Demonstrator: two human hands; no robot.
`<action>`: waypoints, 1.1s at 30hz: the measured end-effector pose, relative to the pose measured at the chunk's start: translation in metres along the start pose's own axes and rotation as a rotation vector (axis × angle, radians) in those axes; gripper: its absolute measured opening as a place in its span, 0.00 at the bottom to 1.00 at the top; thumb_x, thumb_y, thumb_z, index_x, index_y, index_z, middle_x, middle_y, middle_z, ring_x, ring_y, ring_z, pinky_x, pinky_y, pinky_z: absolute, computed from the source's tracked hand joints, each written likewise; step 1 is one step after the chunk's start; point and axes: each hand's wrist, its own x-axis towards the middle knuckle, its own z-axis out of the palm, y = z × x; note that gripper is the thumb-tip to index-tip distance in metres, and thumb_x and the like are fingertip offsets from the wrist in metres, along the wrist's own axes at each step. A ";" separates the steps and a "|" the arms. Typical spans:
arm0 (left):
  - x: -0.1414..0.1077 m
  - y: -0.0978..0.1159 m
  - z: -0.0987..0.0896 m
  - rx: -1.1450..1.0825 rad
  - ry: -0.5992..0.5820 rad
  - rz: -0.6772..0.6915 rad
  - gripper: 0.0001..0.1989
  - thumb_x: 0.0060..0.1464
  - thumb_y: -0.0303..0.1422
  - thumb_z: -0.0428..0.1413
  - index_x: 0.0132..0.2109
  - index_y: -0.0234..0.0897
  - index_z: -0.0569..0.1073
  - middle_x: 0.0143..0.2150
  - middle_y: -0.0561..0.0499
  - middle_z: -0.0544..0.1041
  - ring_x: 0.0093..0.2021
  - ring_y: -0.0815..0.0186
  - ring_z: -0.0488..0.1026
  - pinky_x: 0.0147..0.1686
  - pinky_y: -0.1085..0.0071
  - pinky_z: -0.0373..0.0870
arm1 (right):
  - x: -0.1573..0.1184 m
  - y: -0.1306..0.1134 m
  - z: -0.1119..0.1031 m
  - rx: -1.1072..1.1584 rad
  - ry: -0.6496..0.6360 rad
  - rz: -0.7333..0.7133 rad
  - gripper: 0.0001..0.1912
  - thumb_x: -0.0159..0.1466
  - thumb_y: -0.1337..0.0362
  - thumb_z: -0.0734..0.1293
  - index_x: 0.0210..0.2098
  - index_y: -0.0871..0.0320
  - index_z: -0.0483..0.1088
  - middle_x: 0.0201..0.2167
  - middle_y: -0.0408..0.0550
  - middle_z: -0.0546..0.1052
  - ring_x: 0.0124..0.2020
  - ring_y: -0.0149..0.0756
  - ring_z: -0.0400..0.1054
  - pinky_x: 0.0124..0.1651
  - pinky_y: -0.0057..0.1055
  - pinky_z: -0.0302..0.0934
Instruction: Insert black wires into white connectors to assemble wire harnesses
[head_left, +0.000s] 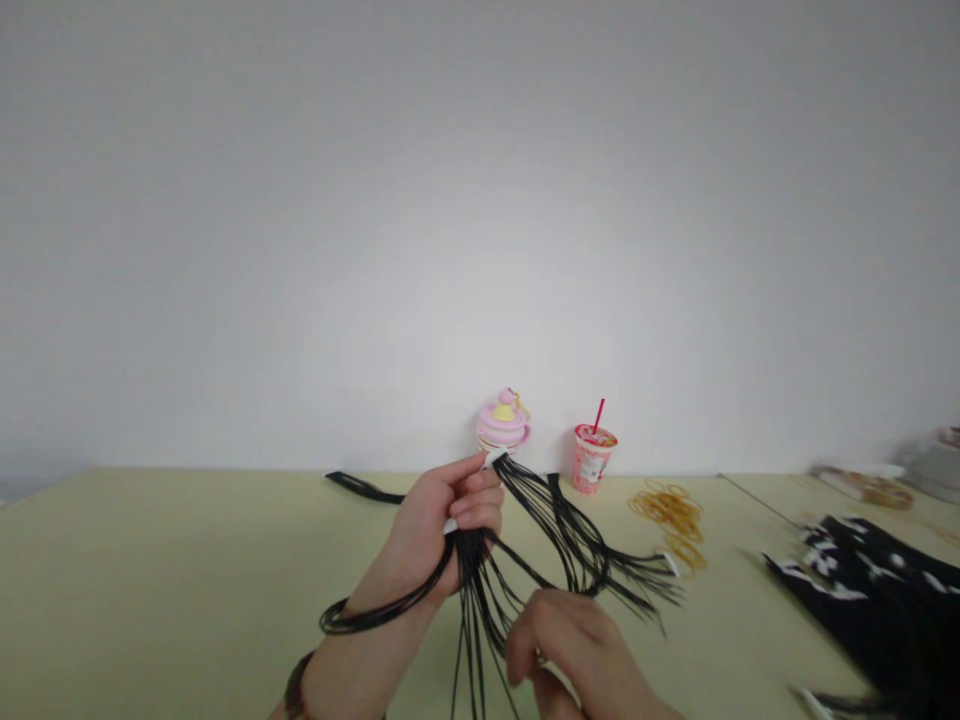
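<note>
My left hand (pixel 450 510) is closed on a bundle of thin black cables (pixel 471 570) near the middle. A white connector (pixel 495 457) shows at its fingertips and another white end by its palm. Some cables loop over the left wrist, others hang down or spread right across the table. Lower and to the right, my right hand (pixel 562 640) has curled fingers beside the hanging strands; what its fingertips hold, if anything, is hidden.
On the pale yellow-green table (pixel 187 570), a pink cup-shaped toy (pixel 502 425) and a pink cup with a straw (pixel 591 462) stand by the wall. Yellow rubber bands (pixel 671 512) lie right of them. Black-and-white material (pixel 862 590) covers the right side.
</note>
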 end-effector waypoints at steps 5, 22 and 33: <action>0.000 0.005 -0.002 0.036 -0.027 0.018 0.14 0.59 0.28 0.39 0.24 0.37 0.51 0.15 0.60 0.53 0.10 0.82 0.52 0.09 0.86 0.52 | -0.005 0.009 0.001 -0.118 -0.123 -0.103 0.08 0.47 0.75 0.56 0.21 0.58 0.62 0.16 0.42 0.69 0.20 0.29 0.61 0.26 0.25 0.53; 0.017 -0.042 -0.006 0.423 -0.018 0.229 0.12 0.54 0.30 0.46 0.23 0.35 0.59 0.15 0.58 0.59 0.10 0.80 0.49 0.08 0.84 0.49 | 0.004 -0.007 -0.016 0.585 -0.117 0.712 0.15 0.60 0.60 0.59 0.21 0.62 0.64 0.15 0.41 0.64 0.17 0.24 0.58 0.22 0.20 0.53; 0.021 -0.051 -0.012 0.690 0.071 0.658 0.08 0.51 0.33 0.50 0.27 0.37 0.60 0.16 0.58 0.65 0.12 0.74 0.57 0.15 0.75 0.61 | 0.006 -0.006 -0.017 0.646 -0.125 0.734 0.17 0.60 0.57 0.59 0.20 0.63 0.64 0.14 0.42 0.64 0.16 0.22 0.56 0.20 0.19 0.50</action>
